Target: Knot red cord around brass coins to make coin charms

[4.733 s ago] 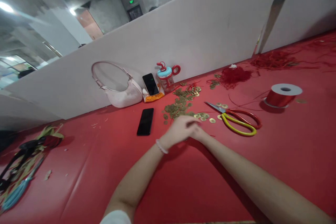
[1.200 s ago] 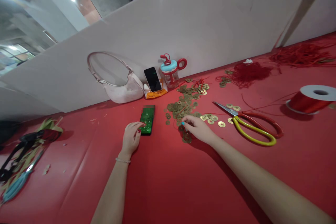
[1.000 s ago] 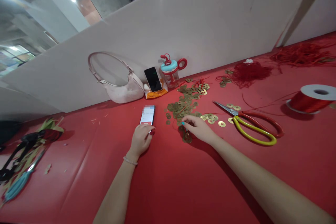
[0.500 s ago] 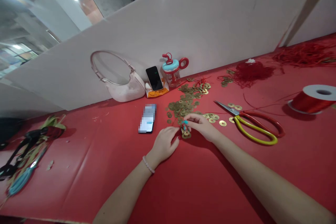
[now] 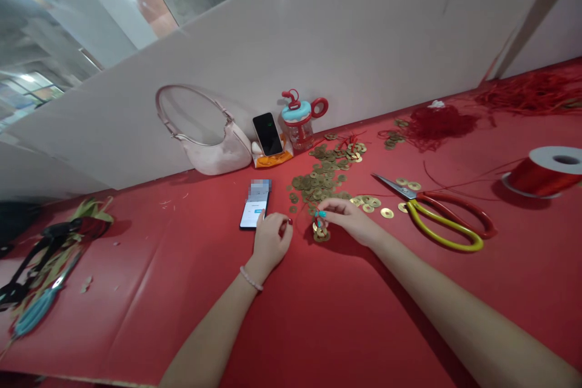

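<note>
Two hands were at work over the red desk [image 5: 291,333], each at a separate thing. The left hand [image 5: 271,239] had its index finger stretched to the lower right of the lit phone [image 5: 253,218], thumb spread from it, pinching nothing; whether the fingertip pressed the screen, I could not tell. The right hand [image 5: 348,218] had thumb and index finger pressed together, pinching the top of a small bunch [image 5: 321,233] of coins, seemingly by red cord. The bunch was just near of the loose coins [image 5: 316,183], right of the left hand. Far of the right forearm lay the scissors [image 5: 410,195], with the spool [image 5: 543,177] farther right.

The step in hand looked like a tap on the screen, the bunch simply held meanwhile. The next move seemed to call for a steady right pinch and a clean lift of the left finger.
</note>
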Available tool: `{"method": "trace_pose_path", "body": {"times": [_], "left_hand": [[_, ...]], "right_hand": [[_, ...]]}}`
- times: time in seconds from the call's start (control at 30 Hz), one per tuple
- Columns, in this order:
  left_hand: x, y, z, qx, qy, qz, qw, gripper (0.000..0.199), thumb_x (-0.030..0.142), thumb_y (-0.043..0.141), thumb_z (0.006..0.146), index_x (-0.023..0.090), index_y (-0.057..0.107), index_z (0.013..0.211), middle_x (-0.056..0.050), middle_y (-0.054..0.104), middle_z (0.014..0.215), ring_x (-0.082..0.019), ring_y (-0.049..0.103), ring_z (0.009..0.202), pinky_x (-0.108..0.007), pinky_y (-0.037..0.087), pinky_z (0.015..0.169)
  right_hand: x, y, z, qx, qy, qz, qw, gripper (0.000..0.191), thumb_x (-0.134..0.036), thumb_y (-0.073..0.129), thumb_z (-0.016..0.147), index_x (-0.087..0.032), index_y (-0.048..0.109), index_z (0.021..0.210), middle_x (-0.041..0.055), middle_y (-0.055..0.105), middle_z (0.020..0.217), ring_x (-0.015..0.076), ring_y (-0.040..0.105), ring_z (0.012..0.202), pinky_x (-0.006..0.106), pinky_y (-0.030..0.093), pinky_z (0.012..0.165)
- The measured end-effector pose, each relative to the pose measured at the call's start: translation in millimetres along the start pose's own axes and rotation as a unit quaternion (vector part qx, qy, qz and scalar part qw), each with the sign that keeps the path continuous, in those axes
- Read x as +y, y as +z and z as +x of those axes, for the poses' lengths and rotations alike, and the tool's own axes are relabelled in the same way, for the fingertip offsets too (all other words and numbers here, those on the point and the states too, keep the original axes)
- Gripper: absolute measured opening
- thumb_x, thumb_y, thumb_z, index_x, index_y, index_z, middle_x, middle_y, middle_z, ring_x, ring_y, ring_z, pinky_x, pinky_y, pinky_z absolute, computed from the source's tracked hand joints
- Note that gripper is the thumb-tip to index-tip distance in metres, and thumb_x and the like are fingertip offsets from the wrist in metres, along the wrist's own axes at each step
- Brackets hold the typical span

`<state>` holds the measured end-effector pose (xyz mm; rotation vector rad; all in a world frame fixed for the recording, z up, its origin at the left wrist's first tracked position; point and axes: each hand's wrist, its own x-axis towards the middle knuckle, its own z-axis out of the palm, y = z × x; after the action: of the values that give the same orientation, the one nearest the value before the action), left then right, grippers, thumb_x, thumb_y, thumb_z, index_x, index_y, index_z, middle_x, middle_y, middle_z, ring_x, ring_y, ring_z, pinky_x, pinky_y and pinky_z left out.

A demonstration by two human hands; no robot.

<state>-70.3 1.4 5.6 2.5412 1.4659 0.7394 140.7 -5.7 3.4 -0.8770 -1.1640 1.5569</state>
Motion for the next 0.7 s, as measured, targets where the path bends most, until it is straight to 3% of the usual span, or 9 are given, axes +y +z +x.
{"method": "trace_pose_path", "body": {"times": [0.23,0.43,0.7], "left_hand": [[-10,-1.8,11,0.011,-0.087,0.02,0.996,0.023,0.03,0.041,0.085,0.019,0.047,0.066,0.004,0.045,0.056,-0.012,0.044,0.055,-0.045,0.031,0.099],[-12,-0.4,12,0.001,-0.085,0.023,0.996,0.024,0.03,0.04,0.085,0.019,0.046,0.064,0.003,0.047,0.058,-0.012,0.045,0.056,-0.042,0.034,0.094],[-8,-3.3,10,-0.007,-0.063,0.037,0.997,0.02,0.027,0.042,0.084,0.019,0.047,0.066,0.004,0.048,0.058,-0.012,0.046,0.057,-0.043,0.03,0.099]], "right_hand": [[0,0,1,0.012,0.0,-0.005,1.0,0.022,-0.038,0.069,0.069,-0.018,0.061,0.076,-0.0017,0.061,0.061,0.0102,0.055,0.057,0.024,0.043,0.058],[1,0,1,0.017,-0.002,-0.003,1.0,0.023,-0.039,0.069,0.068,-0.018,0.061,0.075,-0.0015,0.06,0.062,0.0103,0.054,0.057,0.024,0.043,0.058],[0,0,2,0.023,0.0,-0.001,1.0,0.025,-0.04,0.07,0.066,-0.019,0.061,0.075,-0.002,0.059,0.062,0.0101,0.053,0.057,0.024,0.042,0.057]]}}
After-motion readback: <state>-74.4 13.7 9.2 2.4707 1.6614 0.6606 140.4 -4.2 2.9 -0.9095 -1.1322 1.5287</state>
